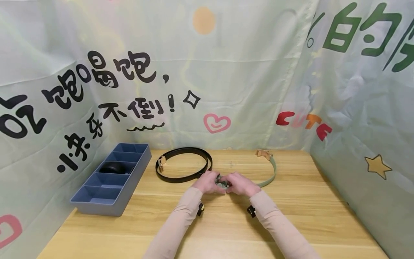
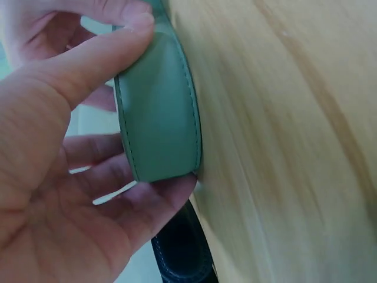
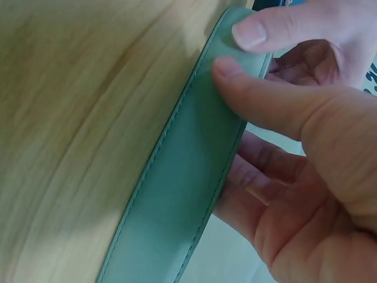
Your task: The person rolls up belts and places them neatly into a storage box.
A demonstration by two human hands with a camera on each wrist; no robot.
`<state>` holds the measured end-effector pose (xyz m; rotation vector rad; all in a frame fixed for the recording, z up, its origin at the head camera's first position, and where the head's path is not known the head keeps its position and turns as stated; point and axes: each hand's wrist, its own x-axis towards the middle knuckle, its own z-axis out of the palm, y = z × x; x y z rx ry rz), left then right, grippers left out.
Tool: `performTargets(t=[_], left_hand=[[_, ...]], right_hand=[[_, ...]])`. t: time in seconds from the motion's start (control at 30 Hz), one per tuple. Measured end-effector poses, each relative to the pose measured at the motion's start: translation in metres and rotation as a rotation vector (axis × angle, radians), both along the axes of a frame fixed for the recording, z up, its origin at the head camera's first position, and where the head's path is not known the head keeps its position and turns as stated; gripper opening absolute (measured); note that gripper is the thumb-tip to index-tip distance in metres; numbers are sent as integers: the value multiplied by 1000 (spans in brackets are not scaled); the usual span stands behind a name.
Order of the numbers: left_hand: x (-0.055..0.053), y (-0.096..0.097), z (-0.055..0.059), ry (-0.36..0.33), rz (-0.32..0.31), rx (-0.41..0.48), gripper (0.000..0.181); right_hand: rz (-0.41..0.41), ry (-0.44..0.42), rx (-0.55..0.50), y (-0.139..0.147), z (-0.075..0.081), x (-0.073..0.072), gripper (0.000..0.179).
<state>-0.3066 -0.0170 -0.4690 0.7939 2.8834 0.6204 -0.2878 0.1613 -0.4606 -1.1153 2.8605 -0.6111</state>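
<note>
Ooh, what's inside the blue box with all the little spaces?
A rounded black thing sits in the middle space of the blue box. The divider in front covers its bottom.

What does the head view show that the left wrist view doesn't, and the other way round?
Only the head view: the blue tray with a black item in it, and the gold-coloured buckle of the green belt.

Only the left wrist view: the stitching along the green belt's edges.

Both: the left hand and right hand on the green belt, part of the black belt, and the wooden table.
</note>
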Motion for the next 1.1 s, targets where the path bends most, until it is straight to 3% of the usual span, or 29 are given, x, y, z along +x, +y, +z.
performTargets(t=[0.1,0.27,0.47,0.6,0.83,1.1], left_hand=[[0,-1,0,-8,5,0,47],[3,2,2,-3,65,-12,53],[3,2,0,22,28,-32,47],[3,1,1,14,17,-16,48],[4,5,-1,108,28,-70,50],[-1,4,5,-17,-49,-65,40]], right_hand=[[-10,-6,-14,0,0,0,30],[-10,5,-17,-1,0,0,22],[34,52,4,3,-2,0,30],[43,62,-12,4,-3,-1,25],[21,51,-6,2,-3,-3,17],[11,6,22,6,-2,-3,28]])
